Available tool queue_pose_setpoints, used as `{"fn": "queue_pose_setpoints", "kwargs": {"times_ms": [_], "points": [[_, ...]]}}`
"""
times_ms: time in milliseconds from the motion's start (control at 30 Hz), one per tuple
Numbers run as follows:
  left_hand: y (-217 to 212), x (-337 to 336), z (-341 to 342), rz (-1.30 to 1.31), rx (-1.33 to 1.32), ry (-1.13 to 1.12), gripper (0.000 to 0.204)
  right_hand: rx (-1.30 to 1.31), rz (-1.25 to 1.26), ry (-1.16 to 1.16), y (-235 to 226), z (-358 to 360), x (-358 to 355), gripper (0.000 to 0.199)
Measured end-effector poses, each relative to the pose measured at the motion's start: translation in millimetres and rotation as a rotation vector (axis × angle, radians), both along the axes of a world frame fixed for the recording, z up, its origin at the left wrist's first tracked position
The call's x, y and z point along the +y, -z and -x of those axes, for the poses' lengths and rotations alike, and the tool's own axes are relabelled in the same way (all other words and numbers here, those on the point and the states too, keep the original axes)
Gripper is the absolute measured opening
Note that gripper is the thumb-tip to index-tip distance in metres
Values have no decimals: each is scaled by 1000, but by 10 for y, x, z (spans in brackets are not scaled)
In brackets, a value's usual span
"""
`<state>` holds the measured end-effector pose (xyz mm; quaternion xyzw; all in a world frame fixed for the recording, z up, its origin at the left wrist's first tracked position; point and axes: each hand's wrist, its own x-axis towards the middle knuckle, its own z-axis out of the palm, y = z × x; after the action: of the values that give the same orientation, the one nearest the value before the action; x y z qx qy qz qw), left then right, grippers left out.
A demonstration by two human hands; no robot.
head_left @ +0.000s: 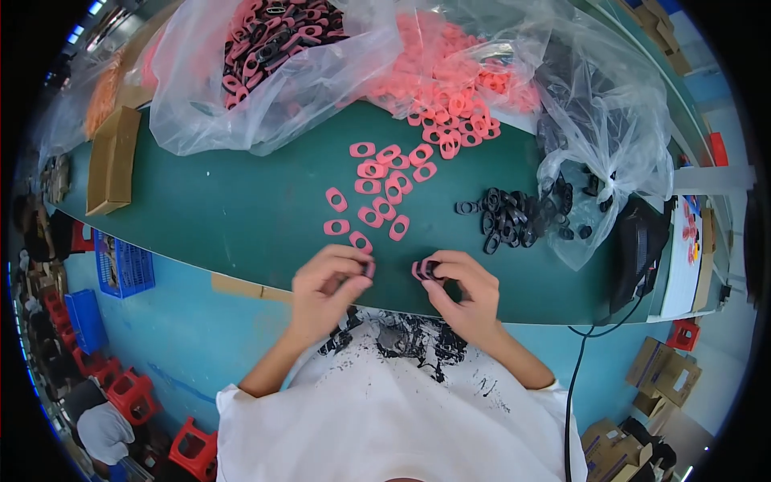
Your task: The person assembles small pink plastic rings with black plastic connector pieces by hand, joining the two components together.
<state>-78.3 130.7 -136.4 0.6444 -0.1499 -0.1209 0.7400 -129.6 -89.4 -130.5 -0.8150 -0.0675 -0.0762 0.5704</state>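
Observation:
My left hand [325, 287] is at the near edge of the green table [241, 217], fingers curled around a small pink ring with a dark part [369, 267]. My right hand [462, 285] pinches a pink ring fitted with a black ring [426, 268] between thumb and fingers. The two hands sit a few centimetres apart. Just beyond them lie several loose pink oval rings [377, 189]. A heap of black rings [510, 217] lies to the right of those.
Clear plastic bags hold assembled pink-and-black parts [265, 40], pink rings [450, 80] and black rings [594, 120] at the table's far side. A cardboard box [112, 161] stands at the left. A black cable [574, 377] hangs at the right. Red stools [132, 394] stand below.

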Motion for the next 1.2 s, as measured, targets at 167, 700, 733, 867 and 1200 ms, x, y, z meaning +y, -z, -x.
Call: {"fn": "queue_pose_setpoints", "kwargs": {"times_ms": [167,700,733,867,1200], "points": [[31,-426,29,318,190,-12,12,-52,-391,170,79,-100,299,13],[-1,7,-421,368,422,517,52,-11,-65,-275,-266,-445,-21,49],[-13,16,-445,345,431,622,53,23,-64,-434,-245,-460,-42,51],[-126,-93,-397,373,475,778,65,27,-126,-611,-189,-432,-44,54],[-711,86,-897,-331,-230,615,39,-25,-48,-281,-202,-264,77,84]]}}
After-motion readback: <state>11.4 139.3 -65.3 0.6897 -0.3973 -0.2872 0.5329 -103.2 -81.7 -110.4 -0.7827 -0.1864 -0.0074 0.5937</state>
